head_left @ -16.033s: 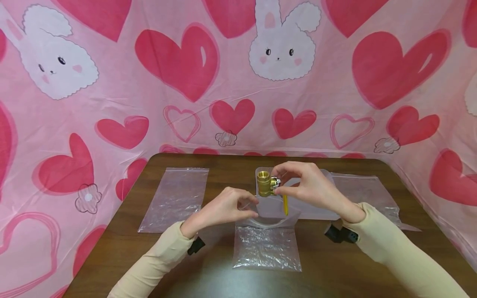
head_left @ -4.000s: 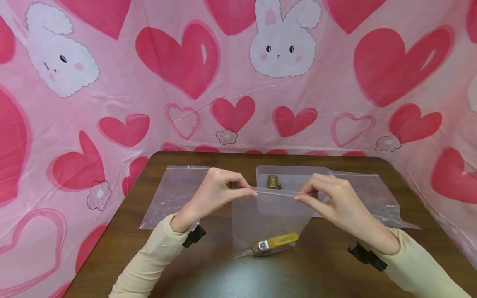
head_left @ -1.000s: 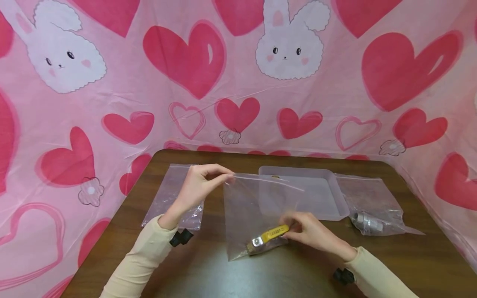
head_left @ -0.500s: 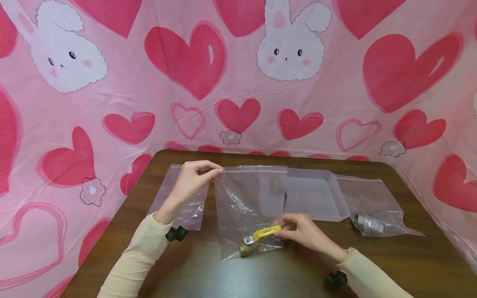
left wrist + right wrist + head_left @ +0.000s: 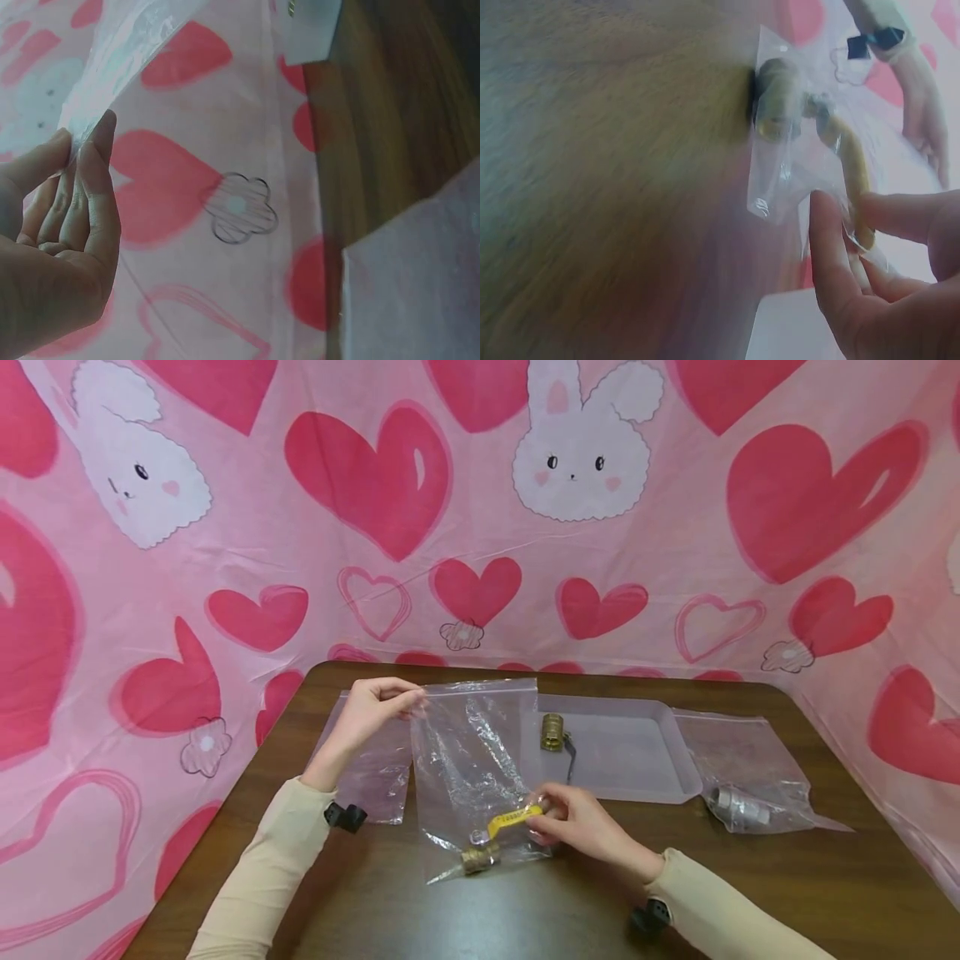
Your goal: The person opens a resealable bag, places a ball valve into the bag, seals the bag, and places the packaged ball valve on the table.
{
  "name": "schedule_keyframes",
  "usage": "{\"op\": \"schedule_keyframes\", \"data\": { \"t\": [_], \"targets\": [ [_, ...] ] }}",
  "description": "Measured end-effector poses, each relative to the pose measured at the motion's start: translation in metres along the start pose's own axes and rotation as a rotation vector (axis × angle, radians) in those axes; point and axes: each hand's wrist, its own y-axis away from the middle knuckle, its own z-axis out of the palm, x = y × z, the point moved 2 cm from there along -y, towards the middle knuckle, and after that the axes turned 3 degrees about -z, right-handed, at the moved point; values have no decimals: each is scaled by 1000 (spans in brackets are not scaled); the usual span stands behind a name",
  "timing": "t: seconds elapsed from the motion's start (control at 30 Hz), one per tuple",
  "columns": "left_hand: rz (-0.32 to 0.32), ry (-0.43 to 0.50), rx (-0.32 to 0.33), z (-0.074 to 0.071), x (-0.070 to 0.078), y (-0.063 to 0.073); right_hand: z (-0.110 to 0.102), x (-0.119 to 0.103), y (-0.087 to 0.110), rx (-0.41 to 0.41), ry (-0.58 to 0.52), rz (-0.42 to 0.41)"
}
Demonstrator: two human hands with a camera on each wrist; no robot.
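Observation:
A brass ball valve (image 5: 480, 857) with a yellow lever lies inside a clear zip bag (image 5: 457, 760) at the bottom. My left hand (image 5: 378, 706) pinches the bag's upper left corner and holds its zip edge up, as the left wrist view shows close by. With thumb and fingers my right hand (image 5: 573, 822) grips the end of the yellow lever (image 5: 851, 169) through the plastic. In the right wrist view the valve body (image 5: 778, 97) sits in the bag's lower corner, close to the tabletop.
Behind the bag stands a translucent tray (image 5: 637, 789) holding another brass valve (image 5: 552, 732) with a dark lever. A bag (image 5: 727, 735) with a silver fitting (image 5: 738, 810) lies at the right. Partly behind my left hand is a flat zip bag (image 5: 386, 785).
Earlier my right hand held the valve at the tray; then both hands pinched the zip edge with the valve inside. My right hand then moved down to the lever, and bag and hands shifted left.

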Motion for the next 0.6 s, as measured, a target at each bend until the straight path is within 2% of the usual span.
{"op": "schedule_keyframes", "data": {
  "t": [0.13,0.3,0.6],
  "targets": [
    [-63,-3,17,-6,-11,-8,7,-1,-5,13,37,-76],
    [-99,3,17,-11,-21,-16,14,-1,-9,12,108,-140],
    [-187,8,21,-18,-39,-32,19,-2,-20,1,114,-88]
  ]
}}
